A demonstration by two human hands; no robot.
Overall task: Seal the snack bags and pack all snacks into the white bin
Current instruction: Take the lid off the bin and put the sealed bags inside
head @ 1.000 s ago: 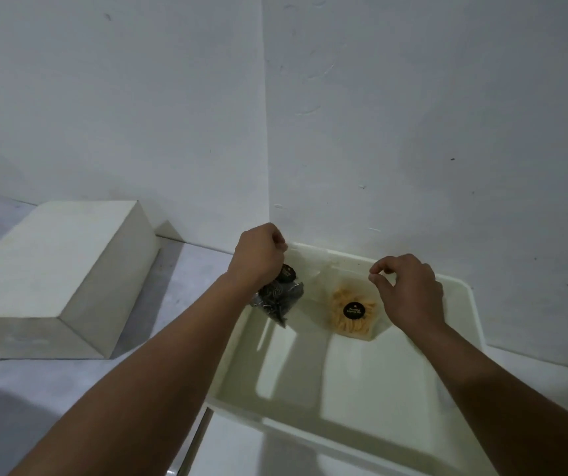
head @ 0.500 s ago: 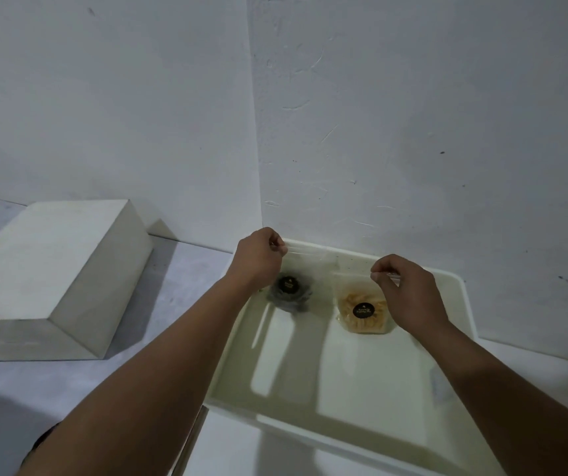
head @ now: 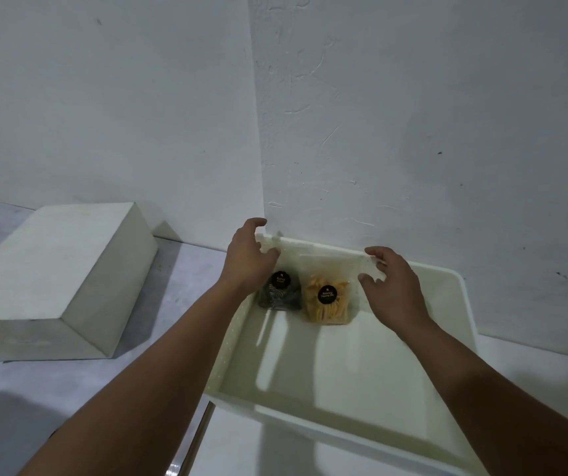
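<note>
Both snack bags, dark bag (head: 280, 293) and yellow bag (head: 328, 298), stand in the white bin (head: 344, 379); left hand (head: 250, 259) and right hand (head: 390, 286) hover apart, fingers loose, gripping nothing. Next probably withdrawing.

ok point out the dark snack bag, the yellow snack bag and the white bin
dark snack bag (head: 280, 293), head view, on its dark contents
yellow snack bag (head: 327, 304), head view, on its yellow sticks
white bin (head: 344, 438), head view, on its near wall

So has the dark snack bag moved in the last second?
Yes. The dark snack bag has gone from hanging near the white bin's left wall to resting against the far wall, beside the yellow snack bag.
</note>
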